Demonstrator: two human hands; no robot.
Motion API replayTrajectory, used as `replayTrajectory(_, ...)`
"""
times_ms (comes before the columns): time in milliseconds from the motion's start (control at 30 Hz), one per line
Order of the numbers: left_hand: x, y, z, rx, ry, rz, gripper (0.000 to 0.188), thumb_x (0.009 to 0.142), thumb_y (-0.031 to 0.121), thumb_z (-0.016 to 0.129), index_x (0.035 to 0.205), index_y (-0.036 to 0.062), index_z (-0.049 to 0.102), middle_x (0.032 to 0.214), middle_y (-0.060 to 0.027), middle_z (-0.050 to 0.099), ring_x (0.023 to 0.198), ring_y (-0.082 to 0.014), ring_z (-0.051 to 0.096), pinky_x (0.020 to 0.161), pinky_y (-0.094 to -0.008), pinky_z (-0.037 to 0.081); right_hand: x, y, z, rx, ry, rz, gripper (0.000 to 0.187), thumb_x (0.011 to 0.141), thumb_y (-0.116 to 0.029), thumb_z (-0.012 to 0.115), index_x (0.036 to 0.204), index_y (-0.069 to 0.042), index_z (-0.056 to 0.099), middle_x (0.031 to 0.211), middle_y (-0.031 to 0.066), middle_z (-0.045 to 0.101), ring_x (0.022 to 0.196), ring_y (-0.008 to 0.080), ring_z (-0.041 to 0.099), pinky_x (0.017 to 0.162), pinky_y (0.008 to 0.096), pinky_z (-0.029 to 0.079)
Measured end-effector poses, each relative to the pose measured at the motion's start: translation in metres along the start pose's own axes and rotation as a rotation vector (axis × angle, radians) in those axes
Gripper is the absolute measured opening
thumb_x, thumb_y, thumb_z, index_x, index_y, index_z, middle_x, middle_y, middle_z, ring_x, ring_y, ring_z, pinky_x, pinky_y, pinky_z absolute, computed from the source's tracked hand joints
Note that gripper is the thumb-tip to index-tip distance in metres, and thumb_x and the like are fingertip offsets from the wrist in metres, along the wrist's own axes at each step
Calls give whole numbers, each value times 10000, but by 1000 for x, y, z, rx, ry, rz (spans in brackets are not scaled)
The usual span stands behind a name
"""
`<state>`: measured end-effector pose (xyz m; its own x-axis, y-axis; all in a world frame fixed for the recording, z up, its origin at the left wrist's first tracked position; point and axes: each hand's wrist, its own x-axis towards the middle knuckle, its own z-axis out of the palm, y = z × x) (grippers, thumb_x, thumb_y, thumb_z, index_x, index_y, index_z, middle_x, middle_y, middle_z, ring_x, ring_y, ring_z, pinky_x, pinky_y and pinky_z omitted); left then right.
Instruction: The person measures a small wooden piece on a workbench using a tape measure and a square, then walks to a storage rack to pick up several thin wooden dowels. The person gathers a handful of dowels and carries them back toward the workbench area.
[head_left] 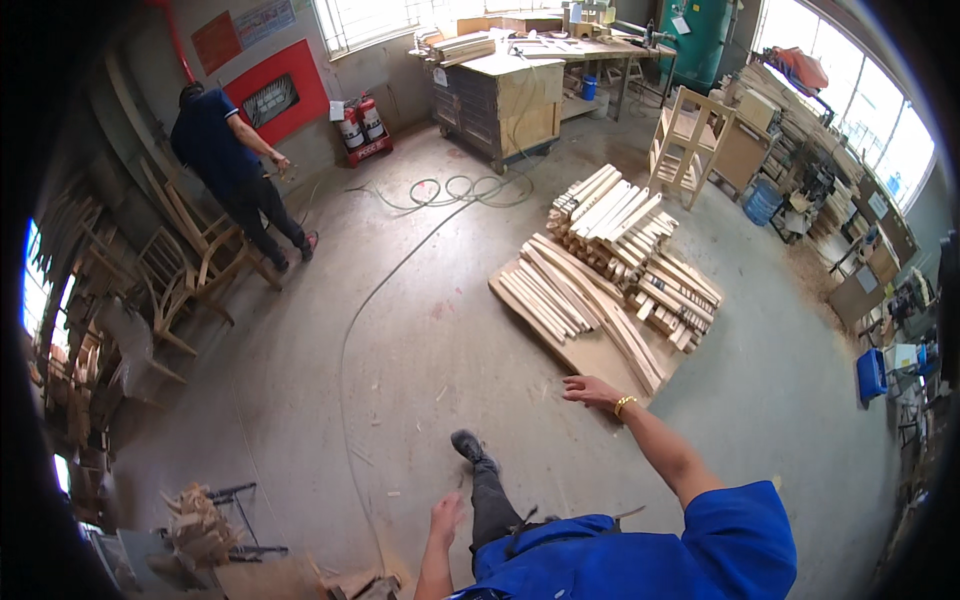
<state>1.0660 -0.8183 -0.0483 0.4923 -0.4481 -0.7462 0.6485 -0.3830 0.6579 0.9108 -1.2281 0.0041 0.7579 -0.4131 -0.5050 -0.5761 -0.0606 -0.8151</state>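
My right hand (592, 392) reaches forward with a yellow bracelet at the wrist. Its fingers are apart and nothing shows in them. In the picture it overlaps the near edge of a flat board (622, 362) on the floor; whether it touches cannot be told. Long curved wooden strips (600, 312) and a row of straight sticks (545, 300) lie on that board. Behind them are stacked bundles of pale wooden slats (612, 215). Low beside my leg hangs my left hand (446, 517), smeared by motion, its fingers unclear. No object shows in it.
A long hose (352, 345) snakes across the floor into coils. At the left a person in dark clothes (220, 150) stands beside wooden chair frames (170, 265). Fire extinguishers (360, 125), a cabinet (500, 105) and a wooden rack (690, 140) stand farther back.
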Motion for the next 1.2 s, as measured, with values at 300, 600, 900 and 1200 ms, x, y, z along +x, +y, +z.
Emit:
replayTrajectory(300, 198, 261, 40, -35, 10, 184, 406, 869, 268, 547, 1176, 8, 493, 1137, -122, 564, 1019, -261, 563, 869, -393, 434, 107, 21, -28, -169, 89, 485, 480, 735, -349, 629, 1126, -73, 597, 867, 137, 644, 717, 207, 614, 627, 313, 500)
replayTrajectory(600, 379, 488, 91, 330, -124, 138, 421, 888, 252, 507, 1221, -1, 462, 1128, -129, 574, 983, -266, 584, 813, -371, 461, 189, -20, 28, 287, 59, 988, 381, 788, -327, 599, 1072, -75, 630, 915, 97, 647, 734, 221, 636, 605, 380, 531)
replayTrajectory(900, 538, 656, 161, 905, 0, -104, 296, 801, 212, 561, 1007, 11, 628, 761, -74, 624, 639, -147, 578, 527, -267, 450, 513, -95, -265, 31, 699, 270, 417, 800, -281, 593, 1111, -4, 571, 924, 152, 631, 808, 182, 603, 765, 314, 473)
replayTrajectory(1200, 760, 817, 303, 990, 12, -117, 274, 782, 208, 575, 937, -4, 652, 713, -86, 622, 593, -153, 579, 514, -286, 456, 694, -205, -536, 526, 807, 287, 377, 823, -214, 577, 1143, -17, 557, 847, 65, 637, 724, 109, 588, 634, 252, 470)
